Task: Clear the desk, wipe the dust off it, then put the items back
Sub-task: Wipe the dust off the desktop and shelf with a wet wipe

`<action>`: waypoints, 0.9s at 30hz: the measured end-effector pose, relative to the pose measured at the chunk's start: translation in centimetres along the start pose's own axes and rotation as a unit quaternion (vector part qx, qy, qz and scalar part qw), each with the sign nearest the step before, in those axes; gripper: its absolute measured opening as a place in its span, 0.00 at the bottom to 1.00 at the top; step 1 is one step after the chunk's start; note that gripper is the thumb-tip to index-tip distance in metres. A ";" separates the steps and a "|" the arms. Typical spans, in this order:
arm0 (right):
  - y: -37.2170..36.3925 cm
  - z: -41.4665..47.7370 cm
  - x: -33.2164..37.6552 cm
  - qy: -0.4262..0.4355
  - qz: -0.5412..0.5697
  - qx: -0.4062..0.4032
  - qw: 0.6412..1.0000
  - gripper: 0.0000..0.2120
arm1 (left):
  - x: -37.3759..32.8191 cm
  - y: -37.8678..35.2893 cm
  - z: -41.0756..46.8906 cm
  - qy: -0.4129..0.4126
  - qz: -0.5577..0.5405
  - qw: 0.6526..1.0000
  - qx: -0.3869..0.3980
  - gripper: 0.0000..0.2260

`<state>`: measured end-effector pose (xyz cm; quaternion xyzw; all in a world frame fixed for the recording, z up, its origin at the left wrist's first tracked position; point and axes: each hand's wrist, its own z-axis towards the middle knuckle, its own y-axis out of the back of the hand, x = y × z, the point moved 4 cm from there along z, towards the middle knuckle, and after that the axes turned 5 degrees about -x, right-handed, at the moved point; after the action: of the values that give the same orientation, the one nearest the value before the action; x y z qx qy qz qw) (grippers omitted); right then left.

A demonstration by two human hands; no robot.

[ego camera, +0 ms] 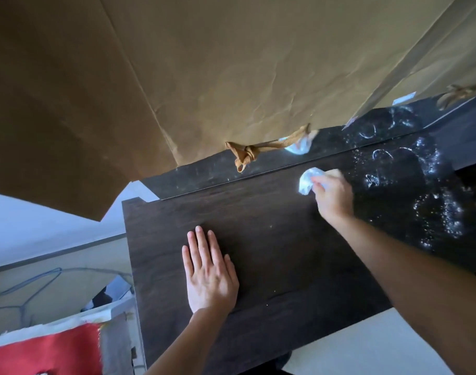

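**Desk with dust on its right side**

The dark wooden desk fills the middle of the view. The right hand pinches a crumpled white wipe against the desk's top near the back edge, beside white dust. The left hand lies flat with straight fingers, holding nothing.

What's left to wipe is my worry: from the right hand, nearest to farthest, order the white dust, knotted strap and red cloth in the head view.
1. White dust, just right of the right hand gripping the tissue.
2. Knotted strap, by the back edge, to its left.
3. Red cloth, bottom left.
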<state>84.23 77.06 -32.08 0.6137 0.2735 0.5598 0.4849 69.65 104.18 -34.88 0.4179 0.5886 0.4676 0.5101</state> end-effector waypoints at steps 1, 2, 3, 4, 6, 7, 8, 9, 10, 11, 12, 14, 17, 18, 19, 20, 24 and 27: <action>0.0 1.3 -0.8 -0.077 -0.008 -0.004 0.997 0.08 | 0.0 0.0 0.0 0.000 0.000 1.000 0.001 0.26; -0.1 1.8 -0.3 -0.118 -0.006 -0.017 0.993 0.08 | 0.0 -0.1 0.0 -0.001 0.002 1.000 0.000 0.27; -0.3 1.2 1.3 -0.125 0.009 -0.022 0.992 0.07 | 0.0 -0.1 0.0 0.000 0.002 1.000 0.000 0.27; -0.9 -0.1 3.2 -0.103 0.040 -0.009 0.994 0.05 | 0.1 -0.1 -0.1 0.001 0.001 1.000 0.001 0.27; -2.0 -4.3 7.2 0.007 0.110 0.091 0.990 0.08 | 0.1 -0.1 -0.1 0.000 -0.004 1.000 0.001 0.26; -2.2 -5.9 8.0 0.059 0.130 0.138 0.980 0.10 | 0.1 0.0 0.0 0.000 -0.002 1.000 -0.001 0.26; -2.2 -6.1 7.9 0.086 0.129 0.163 0.974 0.09 | 0.1 0.0 -0.1 0.001 -0.001 1.000 -0.001 0.26; -1.8 -4.6 7.3 0.082 0.113 0.159 0.977 0.06 | 0.1 0.0 -0.1 0.001 0.000 1.000 0.001 0.26; -1.5 -2.5 6.1 0.059 0.092 0.124 0.986 0.03 | 0.1 0.0 -0.1 0.000 -0.001 1.000 0.000 0.26; -1.3 -0.2 4.4 0.003 0.063 0.080 0.995 0.04 | 0.2 -0.1 -0.1 -0.001 -0.002 1.000 -0.001 0.26; -0.8 1.8 3.0 -0.061 0.036 0.043 0.997 0.06 | 0.2 -0.2 -0.2 -0.002 -0.004 1.000 -0.001 0.26; -1.2 3.3 1.7 -0.152 0.003 -0.004 0.988 0.07 | 0.2 -0.3 -0.1 -0.003 -0.004 1.000 -0.001 0.26; -3.3 0.8 5.9 -0.111 0.038 -0.002 0.993 0.06 | 0.2 -0.4 -0.2 -0.004 -0.004 1.000 -0.006 0.26; -4.0 -0.8 7.6 -0.050 0.063 0.027 0.996 0.05 | 0.2 -0.3 -0.2 -0.004 -0.006 1.000 -0.008 0.26; -4.6 -2.4 8.7 0.025 0.088 0.069 0.993 0.04 | 0.2 -0.3 -0.2 -0.005 -0.008 1.000 -0.010 0.26; -4.8 -3.6 9.2 0.082 0.106 0.102 0.986 0.05 | 0.2 -0.3 -0.2 -0.005 -0.009 1.000 -0.012 0.25; -3.2 -3.6 6.4 0.044 0.148 0.061 0.986 0.05 | 0.1 -0.3 -0.1 -0.006 -0.007 1.000 -0.017 0.26; -2.2 -10.0 6.2 0.146 0.172 0.086 0.970 0.05 | 0.3 -0.3 -0.2 -0.004 -0.012 1.000 -0.021 0.25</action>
<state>76.51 86.24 -32.43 0.6029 0.2786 0.6925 0.2816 69.41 104.39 -35.20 0.4023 0.5811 0.4722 0.5268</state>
